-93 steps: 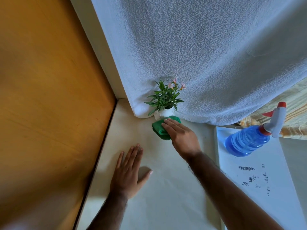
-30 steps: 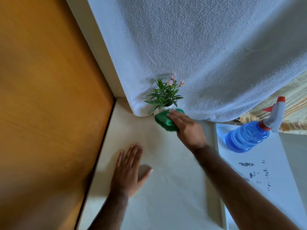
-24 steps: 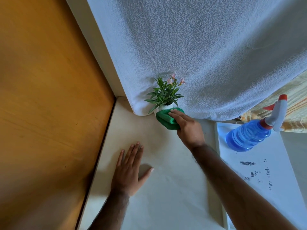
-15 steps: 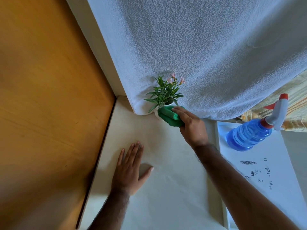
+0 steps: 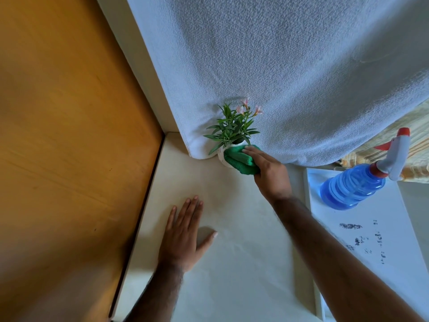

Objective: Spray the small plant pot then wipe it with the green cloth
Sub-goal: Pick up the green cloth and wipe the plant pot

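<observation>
Right hand (image 5: 270,174) clamped on green cloth (image 5: 240,160), pressing it against small white plant pot (image 5: 222,158) beside fingertips; left hand (image 5: 183,238) flat, fingers spread, on cream surface (image 5: 232,275).

The cream tabletop (image 5: 232,263) lies bare between the flat left hand (image 5: 183,238) and the right hand (image 5: 269,175). At twelve o'clock the white towel (image 5: 278,66) hangs directly behind the small plant pot (image 5: 221,158). At nine the wooden panel (image 5: 69,135) walls the edge; at three stands the spray bottle (image 5: 352,189).
</observation>
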`<action>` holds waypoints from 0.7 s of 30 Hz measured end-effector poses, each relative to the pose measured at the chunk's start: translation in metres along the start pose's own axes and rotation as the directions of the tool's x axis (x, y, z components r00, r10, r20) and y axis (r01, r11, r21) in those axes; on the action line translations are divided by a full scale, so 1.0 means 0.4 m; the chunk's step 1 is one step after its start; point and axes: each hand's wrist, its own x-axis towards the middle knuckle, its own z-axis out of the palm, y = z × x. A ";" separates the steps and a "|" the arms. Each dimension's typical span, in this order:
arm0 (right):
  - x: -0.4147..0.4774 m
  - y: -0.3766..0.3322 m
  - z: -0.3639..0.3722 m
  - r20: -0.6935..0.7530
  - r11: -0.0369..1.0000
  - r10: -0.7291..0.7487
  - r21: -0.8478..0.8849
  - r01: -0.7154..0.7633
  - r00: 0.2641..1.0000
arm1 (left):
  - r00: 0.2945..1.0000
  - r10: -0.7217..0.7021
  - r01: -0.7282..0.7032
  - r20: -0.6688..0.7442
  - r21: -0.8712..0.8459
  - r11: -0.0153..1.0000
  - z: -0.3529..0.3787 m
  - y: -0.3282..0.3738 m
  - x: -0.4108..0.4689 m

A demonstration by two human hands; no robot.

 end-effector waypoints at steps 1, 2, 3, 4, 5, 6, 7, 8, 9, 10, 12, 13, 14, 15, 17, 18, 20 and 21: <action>-0.003 0.001 0.004 0.015 1.000 0.007 -0.009 -0.007 1.000 | 1.000 -0.001 0.001 -0.005 -0.001 1.000 0.000 0.000 0.000; -0.006 0.005 0.006 0.032 1.000 0.013 -0.017 -0.013 0.999 | 1.000 -0.002 0.002 -0.008 -0.001 1.000 0.000 0.001 0.001; -0.011 0.009 0.007 0.051 1.000 0.019 -0.023 -0.018 0.999 | 1.000 -0.003 0.003 -0.010 -0.001 1.000 0.001 0.002 0.001; -0.016 0.013 0.007 0.066 0.999 0.020 -0.029 -0.018 0.998 | 1.000 -0.004 0.004 -0.013 -0.004 1.000 0.001 0.002 0.001; -0.023 0.015 0.005 0.070 0.999 0.015 -0.035 -0.012 0.997 | 1.000 -0.002 0.002 -0.017 -0.009 1.000 0.002 0.001 0.001; -0.030 0.015 0.000 0.062 0.999 0.007 -0.042 -0.004 0.998 | 1.000 0.000 -0.001 -0.020 -0.015 1.000 0.002 0.001 -0.001; -0.034 0.010 -0.005 0.043 0.999 -0.006 -0.048 0.008 0.999 | 1.000 0.002 -0.002 -0.020 -0.018 1.000 0.002 0.001 -0.002; -0.036 0.003 -0.011 0.019 0.998 -0.029 -0.052 0.030 0.999 | 1.000 0.002 -0.002 -0.017 -0.015 1.000 0.002 0.001 -0.001; -0.035 -0.007 -0.014 -0.002 0.996 -0.068 -0.056 0.068 0.998 | 1.000 -0.001 0.001 -0.013 -0.007 1.000 0.002 0.000 0.000; -0.030 -0.020 -0.014 -0.015 0.991 -0.123 -0.061 0.122 0.992 | 1.000 -0.004 0.004 -0.010 -0.001 1.000 0.002 0.000 0.001; -0.017 -0.050 -0.005 0.005 0.969 -0.234 -0.083 0.233 0.972 | 1.000 -0.009 0.009 -0.011 0.003 1.000 0.003 0.000 0.001; -0.011 -0.062 0.002 0.030 0.959 -0.264 -0.095 0.265 0.964 | 1.000 -0.010 0.010 -0.009 0.004 1.000 0.004 -0.001 0.000; -0.009 -0.069 0.009 0.050 0.955 -0.272 -0.108 0.275 0.961 | 1.000 -0.010 0.011 -0.006 0.005 1.000 0.004 -0.001 0.000; -0.010 -0.070 0.015 0.066 0.955 -0.264 -0.121 0.270 0.962 | 1.000 -0.009 0.009 -0.008 0.004 1.000 0.005 -0.002 -0.001; -0.025 -0.059 0.025 0.099 0.962 -0.227 -0.131 0.239 0.969 | 1.000 -0.001 0.001 -0.026 -0.001 1.000 0.009 -0.005 0.000; -0.035 -0.051 0.027 0.117 0.968 -0.202 -0.127 0.216 0.972 | 0.999 0.002 -0.002 -0.034 0.000 1.000 0.011 -0.007 0.000; -0.060 -0.039 0.026 0.142 0.978 -0.160 -0.115 0.177 0.977 | 0.999 0.003 -0.003 -0.044 0.001 1.000 0.013 -0.009 0.002; -0.074 -0.035 0.023 0.148 0.980 -0.147 -0.115 0.164 0.978 | 0.999 0.004 -0.004 -0.045 0.001 1.000 0.012 -0.009 0.002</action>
